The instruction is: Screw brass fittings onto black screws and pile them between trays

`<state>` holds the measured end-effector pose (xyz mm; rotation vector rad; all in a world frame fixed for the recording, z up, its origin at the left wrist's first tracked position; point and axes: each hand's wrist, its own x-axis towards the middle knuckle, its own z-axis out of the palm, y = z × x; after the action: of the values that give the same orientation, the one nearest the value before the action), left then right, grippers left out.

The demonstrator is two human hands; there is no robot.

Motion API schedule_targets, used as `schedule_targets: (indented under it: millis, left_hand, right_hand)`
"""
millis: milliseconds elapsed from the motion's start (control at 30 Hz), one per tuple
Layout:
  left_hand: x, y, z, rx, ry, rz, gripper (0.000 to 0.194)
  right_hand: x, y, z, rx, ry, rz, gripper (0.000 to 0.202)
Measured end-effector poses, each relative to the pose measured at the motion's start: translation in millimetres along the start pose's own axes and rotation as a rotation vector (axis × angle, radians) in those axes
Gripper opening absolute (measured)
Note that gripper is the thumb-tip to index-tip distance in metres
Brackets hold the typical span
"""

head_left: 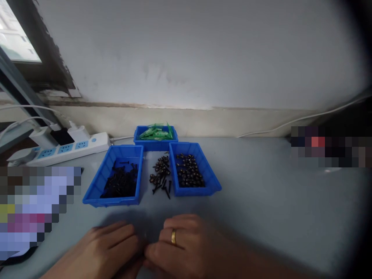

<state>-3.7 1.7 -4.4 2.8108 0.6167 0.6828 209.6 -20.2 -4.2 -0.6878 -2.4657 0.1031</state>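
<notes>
My left hand (114, 246) and my right hand (183, 246) are close together at the front of the table, fingers curled inward and tips nearly touching. Whatever they hold, if anything, is hidden behind the knuckles. A gold ring (173, 236) sits on a right-hand finger. Beyond my hands lies a loose pile of dark screws and small shiny metal pieces (160, 172). To its left, a blue bin (115, 201) contains many black screws (120, 182). On its right, another blue bin (197, 191) holds small dark, shiny metal pieces (190, 172).
A third blue bin (154, 146) with green plastic pieces (157, 133) stands at the back by the wall. A white power strip (65, 149) with plugged-in chargers lies at the left. Below it is a blurred-out screen-like object (37, 213). A white cable (273, 129) runs along the right wall.
</notes>
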Motion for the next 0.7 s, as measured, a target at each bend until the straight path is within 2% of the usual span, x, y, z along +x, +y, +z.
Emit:
schedule_targets:
  millis: [233,400,533,700]
  left_hand:
    - [-3,-7,0.2,0.042,0.008,-0.082,0.015]
    - [-9,-6,-0.5,0.03,0.119,-0.093,0.01]
    - [-3,0,-5.5,-0.024,0.154,-0.103,0.012]
    - [3,3,-7.7,-0.018,0.168,-0.057,0.016]
  right_hand:
    - [1,3,-7,-0.015,0.018,0.112,0.031]
    - [1,3,-8,0.016,-0.148,0.223,0.02]
    - [6,1,-12,0.208,-0.246,0.354,0.014]
    - [9,3,-17,0.367,-0.298,0.353,0.015]
